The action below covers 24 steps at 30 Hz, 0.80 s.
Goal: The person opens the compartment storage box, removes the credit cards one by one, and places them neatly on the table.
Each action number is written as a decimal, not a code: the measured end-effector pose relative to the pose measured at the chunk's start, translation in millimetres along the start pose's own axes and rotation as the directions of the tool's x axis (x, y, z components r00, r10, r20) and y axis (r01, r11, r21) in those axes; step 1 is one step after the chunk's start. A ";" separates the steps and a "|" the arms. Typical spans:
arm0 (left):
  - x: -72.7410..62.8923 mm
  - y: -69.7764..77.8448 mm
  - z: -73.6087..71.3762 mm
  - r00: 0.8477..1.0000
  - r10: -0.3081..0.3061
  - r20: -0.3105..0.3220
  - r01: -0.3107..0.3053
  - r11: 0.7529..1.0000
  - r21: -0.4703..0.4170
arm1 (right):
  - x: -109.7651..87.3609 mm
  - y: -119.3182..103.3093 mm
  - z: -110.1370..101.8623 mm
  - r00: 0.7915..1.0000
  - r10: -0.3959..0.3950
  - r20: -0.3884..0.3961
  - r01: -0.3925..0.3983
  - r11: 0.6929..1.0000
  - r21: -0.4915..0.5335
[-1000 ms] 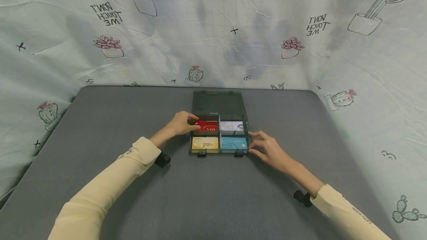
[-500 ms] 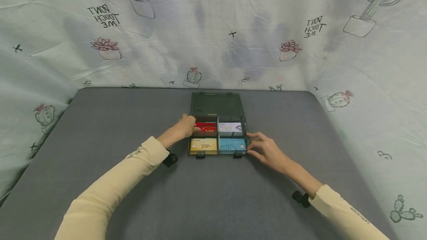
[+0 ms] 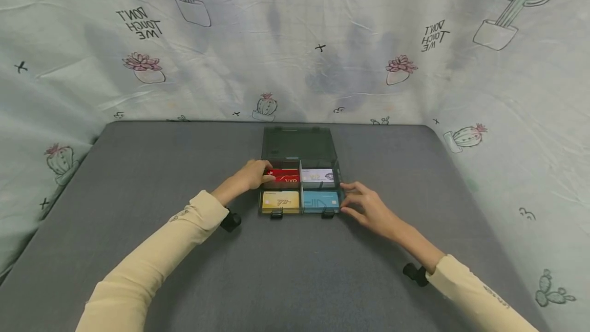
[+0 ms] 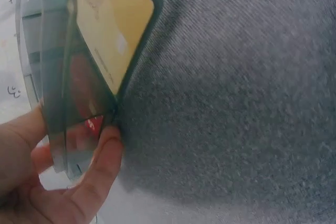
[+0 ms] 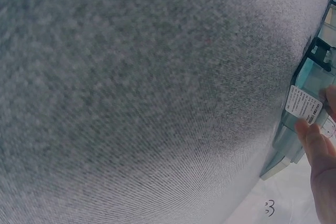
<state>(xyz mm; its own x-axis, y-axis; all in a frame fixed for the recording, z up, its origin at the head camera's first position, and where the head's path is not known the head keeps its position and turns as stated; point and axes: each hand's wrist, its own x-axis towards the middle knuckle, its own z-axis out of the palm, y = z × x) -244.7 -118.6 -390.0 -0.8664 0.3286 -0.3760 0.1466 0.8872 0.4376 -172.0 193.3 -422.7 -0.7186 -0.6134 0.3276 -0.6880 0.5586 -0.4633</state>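
A dark translucent plastic card box (image 3: 301, 213) stands on the table with its lid raised at the back. Its compartments hold red VIP cards (image 3: 287, 175), white cards (image 3: 318, 175), yellow cards (image 3: 281, 200) and blue cards (image 3: 320, 200). My left hand (image 3: 249, 174) is at the back left compartment, thumb and index finger about the left end of the red cards. In the left wrist view, a red corner shows between these fingers, partly through the plastic. My right hand (image 3: 369, 206) touches the box's right wall with extended fingertips (image 5: 313, 134), beside a white printed label (image 5: 303, 104).
The grey table (image 3: 295, 275) surrounds the box. Two latches sit along the box's front edge, including the left latch (image 3: 276, 213). A cactus-print curtain (image 3: 295, 65) hangs behind and at both sides. Black wrist cameras are strapped below both cuffs.
My left hand curled forward over the red cards' left end, then drew back slightly with its fingers spread apart again. The right hand has stayed against the box.
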 end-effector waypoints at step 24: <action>-2.7 -8.1 -4.4 0.992 0.105 -0.071 -0.108 0.993 -0.041 | 0.1 0.7 8.6 1.000 -0.022 -0.017 0.022 1.000 -0.022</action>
<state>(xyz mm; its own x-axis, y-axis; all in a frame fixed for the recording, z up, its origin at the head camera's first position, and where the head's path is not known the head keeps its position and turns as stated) -245.6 -128.0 -388.9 -0.8781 0.3960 -0.2686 0.2199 0.8325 0.5085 -171.7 188.7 -430.0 -0.7049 -0.6161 0.3514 -0.7054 0.5574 -0.4378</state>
